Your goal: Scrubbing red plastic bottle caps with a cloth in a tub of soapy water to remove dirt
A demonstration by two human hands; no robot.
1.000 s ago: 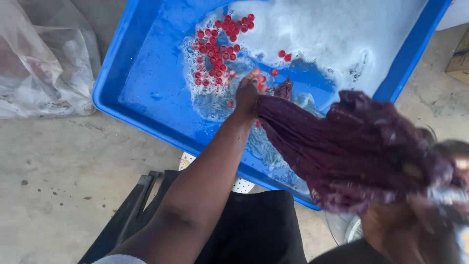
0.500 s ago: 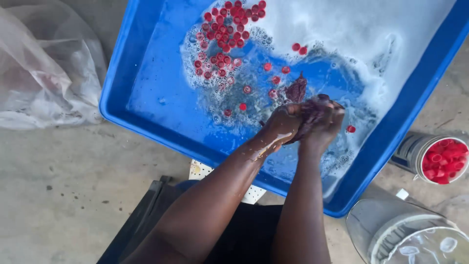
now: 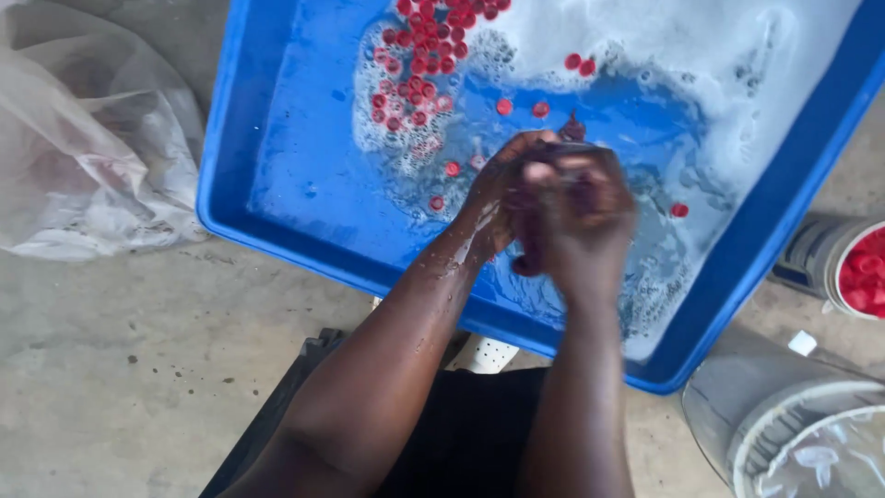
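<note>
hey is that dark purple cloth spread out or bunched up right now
Bunched up. The dark purple cloth is wadded between the left hand and right hand, over the soapy water in the blue plastic tub.

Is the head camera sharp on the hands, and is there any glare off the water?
Head view: the right hand and left hand are motion-blurred above the blue tub; red caps and foam stay fairly sharp; light is soft and even, with no hard glare.
</note>
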